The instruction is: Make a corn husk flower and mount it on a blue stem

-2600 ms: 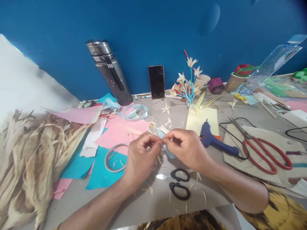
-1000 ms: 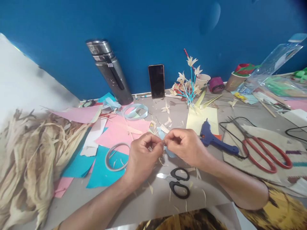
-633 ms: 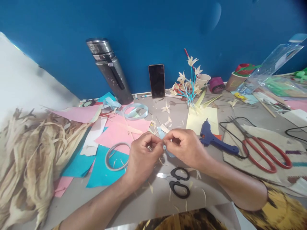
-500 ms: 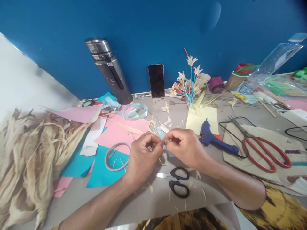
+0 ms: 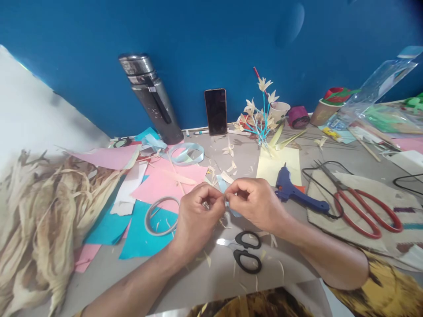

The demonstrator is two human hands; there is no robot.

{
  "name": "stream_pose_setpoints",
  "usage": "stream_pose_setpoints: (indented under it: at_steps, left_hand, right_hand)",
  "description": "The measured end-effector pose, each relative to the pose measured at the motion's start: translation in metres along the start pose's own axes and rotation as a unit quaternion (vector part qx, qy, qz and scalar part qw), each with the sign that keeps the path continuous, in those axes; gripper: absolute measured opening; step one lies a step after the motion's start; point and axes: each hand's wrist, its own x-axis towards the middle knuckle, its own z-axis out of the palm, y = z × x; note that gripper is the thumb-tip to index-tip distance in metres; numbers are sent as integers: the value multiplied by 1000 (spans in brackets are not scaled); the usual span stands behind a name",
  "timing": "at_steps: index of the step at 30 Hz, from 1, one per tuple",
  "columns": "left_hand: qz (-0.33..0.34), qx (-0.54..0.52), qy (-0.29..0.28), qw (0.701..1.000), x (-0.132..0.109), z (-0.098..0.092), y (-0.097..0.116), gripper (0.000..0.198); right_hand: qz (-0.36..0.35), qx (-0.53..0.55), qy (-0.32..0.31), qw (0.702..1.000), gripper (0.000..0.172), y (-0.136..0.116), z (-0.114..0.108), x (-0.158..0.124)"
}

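Note:
My left hand (image 5: 194, 218) and my right hand (image 5: 256, 202) meet fingertip to fingertip over the table's middle. Both are closed in a pinch on a small piece of dried husk wrapped with light blue ribbon (image 5: 228, 203); most of the piece is hidden by my fingers. Black scissors (image 5: 246, 253) lie just below my hands. A tape ring (image 5: 160, 215) rests on pink and teal paper to the left. A blue glue gun (image 5: 294, 193) lies to the right of my right hand.
A heap of dried husks (image 5: 39, 220) fills the left side. A steel flask (image 5: 150, 97), a phone (image 5: 215, 111) and a husk-flower bouquet (image 5: 261, 116) stand by the blue wall. Red-handled shears (image 5: 363, 207) lie on a mat at right. Paper scraps litter the table.
Hardly anything differs: my fingertips shift slightly as they work the small piece, and both hands stay in the same spot.

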Motion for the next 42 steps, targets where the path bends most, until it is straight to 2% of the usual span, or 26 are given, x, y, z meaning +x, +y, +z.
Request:
stream_pose_setpoints:
  at_steps: [5, 12, 16, 22, 27, 31, 37, 42]
  left_hand:
    - [15, -8, -5, 1000, -2, 3, -5, 13]
    - [-9, -46, -8, 999, 0, 2, -6, 12]
    - [3, -19, 3, 1000, 1, 1, -4, 14]
    - [58, 53, 14, 997, -1, 2, -4, 16]
    - [71, 74, 16, 995, 0, 2, -5, 17]
    - [88, 69, 14, 994, -1, 2, -6, 18]
    - [80, 24, 10, 996, -2, 5, -8, 16]
    - [49, -37, 15, 998, 2, 3, -6, 14]
  right_hand:
    - [33, 48, 5, 998, 11, 0, 1, 1]
    - [67, 103, -22, 992, 12, 0, -3, 3]
    - [29, 57, -25, 998, 14, 0, -3, 2]
    - [-18, -42, -12, 999, 13, 5, 1, 1]
    - [-39, -56, -29, 997, 15, 6, 0, 1]
    - [-32, -58, -13, 998, 13, 5, 2, 0]
    - [18, 20, 18, 999, 10, 2, 5, 0]
    - [57, 121, -17, 991, 11, -1, -2, 2]
